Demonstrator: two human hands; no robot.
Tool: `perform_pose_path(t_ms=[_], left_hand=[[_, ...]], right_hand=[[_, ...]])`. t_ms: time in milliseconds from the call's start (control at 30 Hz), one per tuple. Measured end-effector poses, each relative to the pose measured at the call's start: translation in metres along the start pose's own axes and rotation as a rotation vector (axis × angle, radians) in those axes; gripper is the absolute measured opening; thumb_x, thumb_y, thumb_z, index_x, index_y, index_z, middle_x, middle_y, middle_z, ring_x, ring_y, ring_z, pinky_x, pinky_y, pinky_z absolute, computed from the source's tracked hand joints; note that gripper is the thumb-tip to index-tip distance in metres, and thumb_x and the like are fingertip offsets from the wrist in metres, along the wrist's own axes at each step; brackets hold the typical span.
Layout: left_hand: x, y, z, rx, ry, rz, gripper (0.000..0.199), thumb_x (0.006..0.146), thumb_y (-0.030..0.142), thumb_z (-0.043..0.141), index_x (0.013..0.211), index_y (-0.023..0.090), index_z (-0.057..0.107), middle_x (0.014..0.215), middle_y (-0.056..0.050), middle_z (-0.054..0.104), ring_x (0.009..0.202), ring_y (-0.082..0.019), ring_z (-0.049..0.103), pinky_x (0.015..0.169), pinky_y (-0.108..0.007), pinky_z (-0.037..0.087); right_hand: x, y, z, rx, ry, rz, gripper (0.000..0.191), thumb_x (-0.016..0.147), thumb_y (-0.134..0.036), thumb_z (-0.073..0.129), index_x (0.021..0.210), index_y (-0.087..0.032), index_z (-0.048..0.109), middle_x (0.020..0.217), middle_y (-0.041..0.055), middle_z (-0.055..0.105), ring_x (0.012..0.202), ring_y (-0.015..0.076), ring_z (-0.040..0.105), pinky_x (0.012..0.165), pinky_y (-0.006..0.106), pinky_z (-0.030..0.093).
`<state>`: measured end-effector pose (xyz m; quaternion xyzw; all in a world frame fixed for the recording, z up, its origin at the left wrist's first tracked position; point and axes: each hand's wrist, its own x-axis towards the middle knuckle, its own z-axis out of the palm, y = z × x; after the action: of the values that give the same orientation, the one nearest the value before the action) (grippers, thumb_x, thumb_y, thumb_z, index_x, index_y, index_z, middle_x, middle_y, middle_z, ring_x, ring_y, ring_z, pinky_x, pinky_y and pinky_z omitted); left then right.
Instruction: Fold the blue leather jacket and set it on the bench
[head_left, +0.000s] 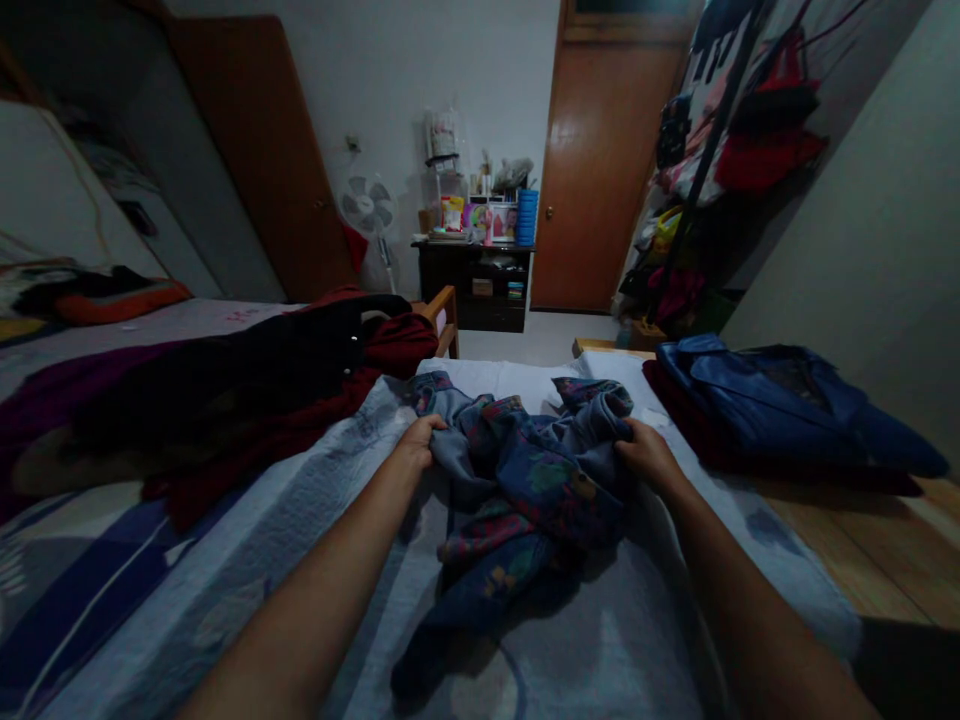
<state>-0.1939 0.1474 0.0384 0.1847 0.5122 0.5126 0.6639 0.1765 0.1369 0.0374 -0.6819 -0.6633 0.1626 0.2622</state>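
A crumpled blue denim jacket (536, 485) with a floral print lies on the pale blue bed cover (600, 660) in front of me. My left hand (421, 440) is closed on its left edge, where the plain lighter inside shows. On the other side, my right hand (646, 452) grips a rolled part of the cloth. Between my hands the fabric sags in bunched folds. One sleeve-like part stretches toward me and ends in a dark tip at the lower left.
Folded blue denim clothes (772, 400) rest on dark red cloth at the right, by a wooden surface (847, 540). Dark clothes (247, 370) are heaped at the left. Farther back stand a fan (369, 205), a black cabinet (472, 290) and a wooden door (600, 170).
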Motion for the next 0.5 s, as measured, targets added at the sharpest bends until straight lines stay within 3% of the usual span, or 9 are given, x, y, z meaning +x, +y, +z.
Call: perform_pose_path(t_ms=[133, 267, 433, 500], left_hand=[[-0.039, -0.006, -0.007, -0.020, -0.040, -0.003, 0.050, 0.047, 0.010, 0.051, 0.096, 0.008, 0.063, 0.073, -0.010, 0.071, 0.073, -0.030, 0.071, 0.068, -0.043, 0.060], [-0.088, -0.016, -0.018, 0.027, -0.017, 0.259, 0.057, 0.047, 0.010, 0.056, 0.103, 0.010, 0.065, 0.081, -0.007, 0.074, 0.084, -0.032, 0.071, 0.076, -0.045, 0.060], [-0.132, -0.031, -0.040, 0.196, -0.004, 0.363, 0.057, 0.050, 0.016, 0.069, 0.107, 0.016, 0.068, 0.098, -0.006, 0.075, 0.107, -0.036, 0.064, 0.091, -0.048, 0.054], [-0.141, -0.037, -0.048, 0.298, 0.031, 0.348, 0.057, 0.049, 0.017, 0.074, 0.106, 0.018, 0.069, 0.101, -0.006, 0.074, 0.112, -0.038, 0.061, 0.094, -0.050, 0.052]], right_hand=[[0.022, -0.020, 0.003, 0.195, 0.033, -0.048, 0.039, 0.063, -0.015, 0.045, 0.096, -0.017, 0.066, 0.086, 0.0035, 0.069, 0.078, 0.0193, 0.062, 0.070, 0.027, 0.046], [0.052, -0.051, 0.006, 0.404, 0.113, -0.100, 0.039, 0.063, -0.019, 0.044, 0.095, -0.016, 0.066, 0.077, 0.0020, 0.067, 0.072, 0.0191, 0.059, 0.067, 0.028, 0.046], [0.090, -0.076, 0.011, 0.536, 0.326, -0.133, 0.040, 0.070, -0.023, 0.045, 0.106, -0.015, 0.059, 0.093, 0.0056, 0.067, 0.085, 0.0202, 0.058, 0.079, 0.031, 0.048], [0.095, -0.076, 0.017, 0.478, 0.300, -0.120, 0.047, 0.073, -0.025, 0.047, 0.119, -0.014, 0.053, 0.103, 0.0090, 0.065, 0.095, 0.0218, 0.058, 0.085, 0.033, 0.047]])
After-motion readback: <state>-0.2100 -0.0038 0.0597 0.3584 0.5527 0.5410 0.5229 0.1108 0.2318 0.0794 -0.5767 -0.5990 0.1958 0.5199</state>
